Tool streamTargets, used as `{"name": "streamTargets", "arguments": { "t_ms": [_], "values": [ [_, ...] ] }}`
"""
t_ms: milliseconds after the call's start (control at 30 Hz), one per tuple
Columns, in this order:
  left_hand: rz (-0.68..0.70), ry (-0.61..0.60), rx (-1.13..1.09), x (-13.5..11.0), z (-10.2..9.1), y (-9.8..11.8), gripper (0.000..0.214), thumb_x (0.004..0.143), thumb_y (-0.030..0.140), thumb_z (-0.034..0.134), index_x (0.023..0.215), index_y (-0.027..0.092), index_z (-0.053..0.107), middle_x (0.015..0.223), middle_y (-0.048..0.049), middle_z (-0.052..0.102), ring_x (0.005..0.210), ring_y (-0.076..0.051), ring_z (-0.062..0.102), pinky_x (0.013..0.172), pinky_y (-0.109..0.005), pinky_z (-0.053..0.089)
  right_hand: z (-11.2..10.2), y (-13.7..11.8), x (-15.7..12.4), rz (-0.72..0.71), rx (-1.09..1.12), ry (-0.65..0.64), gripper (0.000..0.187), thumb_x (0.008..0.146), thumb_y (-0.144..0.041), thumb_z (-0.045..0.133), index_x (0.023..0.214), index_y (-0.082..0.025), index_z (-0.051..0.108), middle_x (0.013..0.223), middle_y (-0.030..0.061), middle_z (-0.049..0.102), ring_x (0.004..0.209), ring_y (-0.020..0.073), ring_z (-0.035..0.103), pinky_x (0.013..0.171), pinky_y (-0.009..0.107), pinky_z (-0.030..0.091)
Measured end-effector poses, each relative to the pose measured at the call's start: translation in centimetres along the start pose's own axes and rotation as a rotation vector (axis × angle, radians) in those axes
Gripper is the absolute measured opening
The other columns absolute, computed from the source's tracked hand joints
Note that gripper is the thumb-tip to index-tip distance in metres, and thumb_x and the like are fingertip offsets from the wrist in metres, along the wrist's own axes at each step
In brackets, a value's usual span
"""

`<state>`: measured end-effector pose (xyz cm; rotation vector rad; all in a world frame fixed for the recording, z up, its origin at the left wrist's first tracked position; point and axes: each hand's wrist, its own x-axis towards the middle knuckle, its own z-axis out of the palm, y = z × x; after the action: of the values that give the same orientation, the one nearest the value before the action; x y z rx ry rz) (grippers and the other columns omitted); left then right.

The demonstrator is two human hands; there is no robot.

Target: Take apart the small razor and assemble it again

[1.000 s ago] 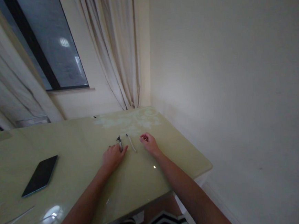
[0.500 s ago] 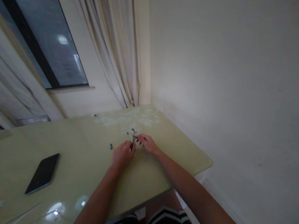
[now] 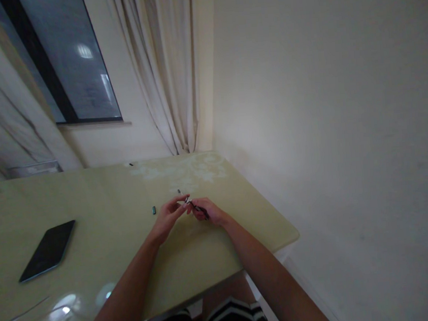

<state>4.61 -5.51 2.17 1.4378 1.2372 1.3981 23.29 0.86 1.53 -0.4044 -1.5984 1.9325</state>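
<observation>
Over the pale green table my two hands meet near its far right part. My right hand is closed around a thin dark pen-like piece that pokes out toward the left. My left hand pinches at the tip of that piece with thumb and forefinger. A slim pale stick lies on the table just beyond my fingers, partly hidden by them. A small dark cap-like bit rests on the table left of my left hand.
A dark phone lies flat at the left of the table. A thin clear rod or cable lies near the front left edge. Curtains, a window and a bare wall stand behind; the table's right corner ends near the wall.
My left hand lifted the dark piece off the table and brought it right; my right hand closed on it. The small dark bit stayed behind on the table.
</observation>
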Motion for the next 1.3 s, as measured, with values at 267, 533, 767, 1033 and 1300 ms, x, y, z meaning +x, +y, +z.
{"name": "streamTargets", "arguments": {
  "t_ms": [267, 533, 767, 1033, 1300],
  "values": [
    [-0.02, -0.031, -0.102, 0.0, 0.2, -1.1, 0.055, 0.073, 0.051, 0.085, 0.117, 0.019, 0.075, 0.08, -0.002, 0.068, 0.073, -0.014, 0.056, 0.069, -0.026, 0.042, -0.1, -0.2, -0.2, 0.039, -0.023, 0.03, 0.045, 0.084, -0.059, 0.069, 0.07, -0.016, 0.063, 0.047, -0.0081, 0.039, 0.043, 0.0073, 0.028, 0.045, 0.023, 0.018],
    [0.01, 0.08, -0.077, 0.1, 0.2, -1.0, 0.06, 0.077, 0.056, 0.078, 0.125, 0.02, 0.071, 0.108, -0.0087, 0.071, 0.077, -0.014, 0.057, 0.067, -0.025, 0.045, 0.0, -0.4, 0.0, 0.002, 0.017, 0.043, 0.045, 0.083, -0.059, 0.07, 0.072, -0.015, 0.067, 0.045, -0.0093, 0.034, 0.042, 0.0067, 0.025, 0.044, 0.023, 0.017],
    [0.152, -0.042, 0.415, 1.0, 2.0, -1.0, 0.044, 0.076, 0.043, 0.08, 0.115, 0.021, 0.076, 0.096, -0.005, 0.073, 0.07, -0.016, 0.056, 0.066, -0.028, 0.046, -2.4, -1.5, 0.6, -0.287, 0.202, 0.488, 0.056, 0.085, -0.073, 0.062, 0.072, -0.019, 0.062, 0.045, -0.0112, 0.027, 0.039, 0.0057, 0.018, 0.041, 0.022, 0.015],
    [0.096, -0.14, 0.886, 6.8, 8.9, -0.8, 0.032, 0.079, 0.039, 0.08, 0.106, 0.021, 0.079, 0.101, -0.0084, 0.078, 0.1, -0.027, 0.068, 0.087, -0.035, 0.047, -5.3, -2.5, -0.4, -0.402, 0.378, 0.786, 0.053, 0.086, -0.072, 0.059, 0.071, -0.021, 0.055, 0.046, -0.0115, 0.025, 0.039, 0.007, 0.019, 0.039, 0.023, 0.017],
    [0.073, -0.134, 0.869, 8.9, 12.6, -2.5, 0.037, 0.081, 0.044, 0.076, 0.107, 0.017, 0.08, 0.104, -0.013, 0.076, 0.093, -0.028, 0.07, 0.079, -0.034, 0.048, -6.6, -1.9, -1.0, -0.406, 0.445, 0.864, 0.053, 0.085, -0.074, 0.055, 0.072, -0.024, 0.049, 0.047, -0.012, 0.023, 0.038, 0.0092, 0.019, 0.04, 0.024, 0.021]
  ]
}}
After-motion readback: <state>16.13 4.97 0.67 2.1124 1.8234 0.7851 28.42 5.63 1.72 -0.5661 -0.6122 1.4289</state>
